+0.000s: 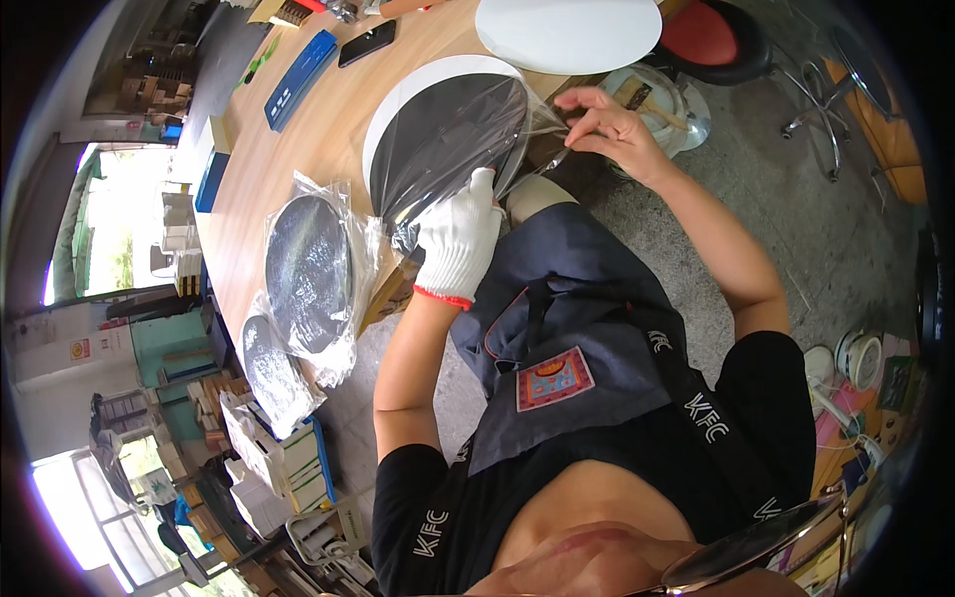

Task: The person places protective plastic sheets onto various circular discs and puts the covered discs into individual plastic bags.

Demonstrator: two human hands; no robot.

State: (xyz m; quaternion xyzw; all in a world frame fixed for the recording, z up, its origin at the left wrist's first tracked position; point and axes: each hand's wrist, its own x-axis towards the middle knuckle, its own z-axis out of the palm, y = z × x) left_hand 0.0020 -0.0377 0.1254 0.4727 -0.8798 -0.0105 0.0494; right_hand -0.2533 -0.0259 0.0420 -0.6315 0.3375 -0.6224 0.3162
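A black round disc (438, 124) lies over a white round board (381, 119) at the table's near edge, with clear plastic film (542, 124) stretched across it. My left hand (460, 237), in a white knitted glove with a red cuff, grips the disc's near edge through the film, thumb on top; its other fingers are largely hidden. Bare, my right hand (615, 134) pinches the film's loose edge between thumb and fingers, right of the disc. Left of my gloved hand rest a film-wrapped dark disc (310, 269) and a smaller wrapped piece (274, 363).
The wooden table (249, 164) also bears a long blue box (301, 80), a black phone (367, 43) and another white round board (567, 30). A clear plastic-covered bin (681, 114) and a red-and-black stool (711, 45) stand at the right.
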